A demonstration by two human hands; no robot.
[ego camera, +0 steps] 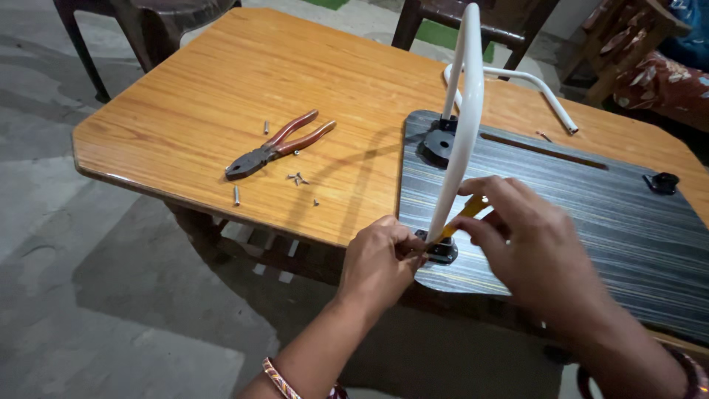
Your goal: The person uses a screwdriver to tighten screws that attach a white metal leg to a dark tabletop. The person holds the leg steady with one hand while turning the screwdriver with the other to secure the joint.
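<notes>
Yellow screwdriver (467, 214) in right hand (532, 244) — left hand (380, 262) steadies bracket (441, 253).

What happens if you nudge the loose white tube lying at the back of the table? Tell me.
The white tube looks round and smooth, so it may slide easily. Its bend probably stops it rolling far. It seems rigid; resting near the wooden table edge, it could slip off.

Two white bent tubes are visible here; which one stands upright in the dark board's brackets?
The near white tube, arching between the two black brackets beside both hands. The other white tube lies flat on the wooden table behind the dark board.
</notes>
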